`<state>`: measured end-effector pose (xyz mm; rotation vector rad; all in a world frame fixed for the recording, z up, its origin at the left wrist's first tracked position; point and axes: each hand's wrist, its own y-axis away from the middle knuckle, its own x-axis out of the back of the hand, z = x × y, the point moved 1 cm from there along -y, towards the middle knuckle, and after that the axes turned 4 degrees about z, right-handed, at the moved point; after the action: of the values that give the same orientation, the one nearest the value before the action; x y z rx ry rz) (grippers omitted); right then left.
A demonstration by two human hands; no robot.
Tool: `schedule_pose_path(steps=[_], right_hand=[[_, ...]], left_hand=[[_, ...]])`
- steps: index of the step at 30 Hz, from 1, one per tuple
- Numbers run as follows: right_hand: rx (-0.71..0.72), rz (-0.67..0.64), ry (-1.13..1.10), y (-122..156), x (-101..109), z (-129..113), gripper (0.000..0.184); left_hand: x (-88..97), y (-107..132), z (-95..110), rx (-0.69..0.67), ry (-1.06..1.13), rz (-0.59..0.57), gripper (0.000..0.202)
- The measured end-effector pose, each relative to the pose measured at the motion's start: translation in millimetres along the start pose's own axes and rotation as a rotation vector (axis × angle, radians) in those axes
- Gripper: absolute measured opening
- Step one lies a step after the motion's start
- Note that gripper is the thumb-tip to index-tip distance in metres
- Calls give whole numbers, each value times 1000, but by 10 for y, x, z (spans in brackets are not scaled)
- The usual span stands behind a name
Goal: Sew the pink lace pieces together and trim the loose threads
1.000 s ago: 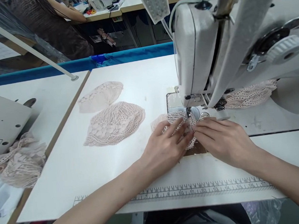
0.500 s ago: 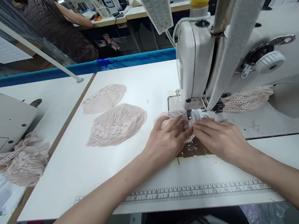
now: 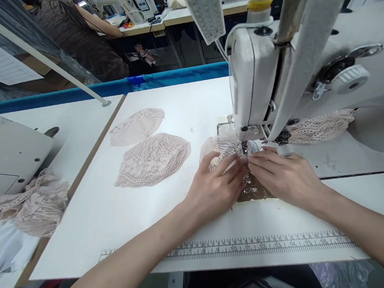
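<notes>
two bare hands at the needle end of one white metal sewing machine [image 3: 253, 78]. left hand [image 3: 216, 184]: fingers bent and slightly parted, fingertips on the near part of a pale pink, openwork lace piece [image 3: 227, 146]; thumb hidden, so whether it pinches the cloth cannot be told. right hand [image 3: 284, 172]: fingers close together and nearly straight, tips meeting the left fingertips beside the lace; a pinch cannot be confirmed here either. the lace piece lies at the metal presser foot [image 3: 244, 147] — partly covered by the left hand. count of other lace: two flat, pale pink, leaf-shaped lace panels [image 3: 152, 160] side by side on the white tabletop [image 3: 135, 227], left of the hands; one gathered pink lace piece [image 3: 322, 127] beneath the machine arm; one crumpled pink lace bundle [image 3: 42, 209] at far left. one black-marked ruler scale [image 3: 252, 246] runs along the near table edge.
</notes>
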<state>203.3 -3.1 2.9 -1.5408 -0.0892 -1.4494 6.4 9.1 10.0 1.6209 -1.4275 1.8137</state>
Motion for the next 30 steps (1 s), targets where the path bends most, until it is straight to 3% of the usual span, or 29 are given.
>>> schedule_pose_path(steps=[30], right_hand=[[-52, -25, 25, -26, -2, -6, 22]], left_hand=[[-74, 18, -45, 52, 129, -10, 33]])
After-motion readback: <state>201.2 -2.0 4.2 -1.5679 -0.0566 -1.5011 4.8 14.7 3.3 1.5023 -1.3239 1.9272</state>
